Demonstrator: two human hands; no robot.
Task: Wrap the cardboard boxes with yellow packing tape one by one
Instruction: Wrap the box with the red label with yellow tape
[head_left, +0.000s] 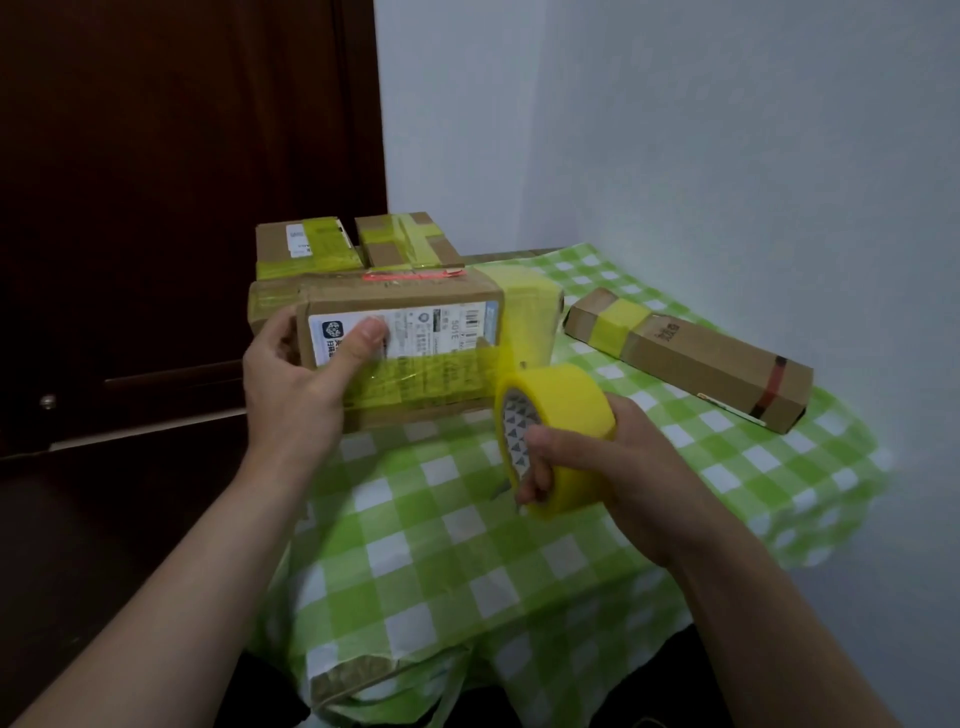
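Note:
A cardboard box (415, 306) with a white shipping label stands at the table's left edge. My left hand (296, 384) grips its left end, thumb pressed on the label. A strip of yellow tape (426, 382) lies across the box's front face and runs to the yellow tape roll (561, 415), which my right hand (592, 457) holds just right of the box, fingers through the core. Another yellow band wraps the box's right end.
Two taped boxes (358, 244) sit behind the front one. A long narrow box (691, 358) with a yellow band lies at the right on the green checked tablecloth (467, 545). A dark door stands to the left, a white wall behind.

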